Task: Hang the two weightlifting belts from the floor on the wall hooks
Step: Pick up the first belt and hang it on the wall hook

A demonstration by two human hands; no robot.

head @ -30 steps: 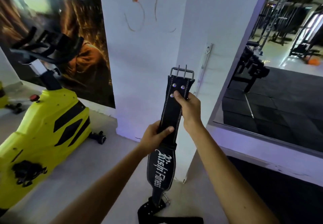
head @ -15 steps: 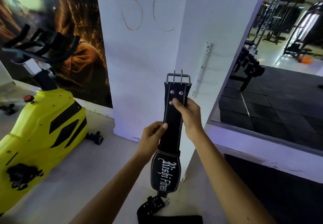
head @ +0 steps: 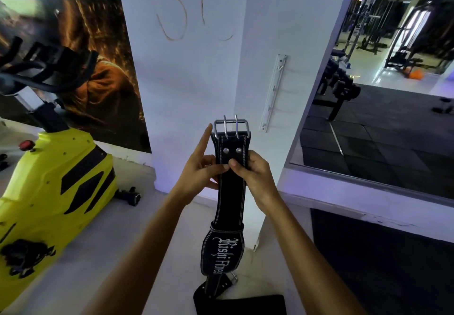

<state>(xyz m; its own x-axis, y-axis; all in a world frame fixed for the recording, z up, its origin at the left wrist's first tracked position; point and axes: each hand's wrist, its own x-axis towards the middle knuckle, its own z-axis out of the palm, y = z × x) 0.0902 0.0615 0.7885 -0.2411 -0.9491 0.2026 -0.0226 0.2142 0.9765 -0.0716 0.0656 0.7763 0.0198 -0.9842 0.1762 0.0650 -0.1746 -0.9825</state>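
Both hands, the left hand (head: 199, 172) and right hand (head: 253, 172), are pinching the belt (head: 229, 192) mid-frame, holding its buckle (head: 229, 128) upward, presumably for the hook rail (head: 272, 93) at upper right.

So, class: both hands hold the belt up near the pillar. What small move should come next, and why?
Probably lift the belt up and right toward the hook rail: the left hand and right hand grip just under its buckle, which sits lower than most of the rail.
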